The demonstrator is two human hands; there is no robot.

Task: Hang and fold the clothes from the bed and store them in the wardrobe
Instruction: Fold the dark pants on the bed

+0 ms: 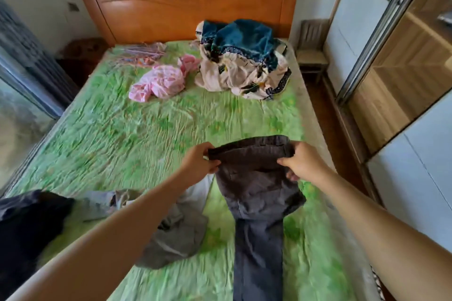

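L hand [199,165] grips the left end of the waistband of the dk grey trousers [256,203], fingers curled round the fabric; R hand [302,165] pinches the right end, thumb on top, fingers tucked under; both arms reach in from the near edge.

Trousers sit on the near-right part of the bed [122,134], waistband at the far end between the two hands, legs together and running back toward the near edge over the green sheet; can't tell if the waistband is raised off the sheet.

Just left of the trousers, under the L forearm, a crumpled grey garment [176,234]; further left a pale blue-grey piece [97,205]; at the near-left corner a dark garment [27,227], blurred.

Far side: pink garment [159,82] bunched mid-bed; right of it, close by, a heap of teal and cream fabric [242,56]; far left a thin striped bundle [139,52], too blurred to name; wooden headboard [186,0] behind.

Right of the bed: wardrobe [403,80] w/ sliding doors; small chair [311,49] in the far corner.
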